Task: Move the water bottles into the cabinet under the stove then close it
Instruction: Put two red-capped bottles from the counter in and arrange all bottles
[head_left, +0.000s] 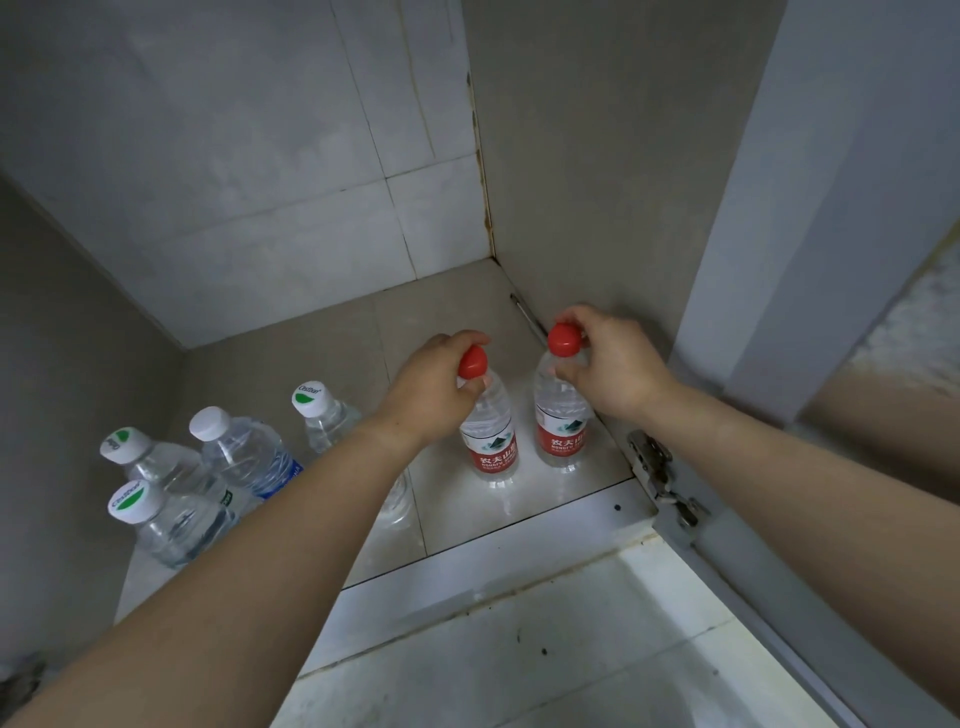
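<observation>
Two clear water bottles with red caps and red labels stand upright on the cabinet floor (311, 358) near its right wall. My left hand (431, 389) grips the neck of the left red-capped bottle (491, 441) just under its cap. The neck of the right red-capped bottle (563, 426) is held the same way by my right hand (608, 364). Several white-capped bottles (244, 457) stand grouped at the cabinet's front left, partly hidden by my left forearm.
The open cabinet door (779, 597) hangs at the right on a metal hinge (660, 473). A white sill (493, 561) edges the cabinet front, with tiled floor (519, 665) below. Tiled back wall (260, 182) and side walls enclose the space.
</observation>
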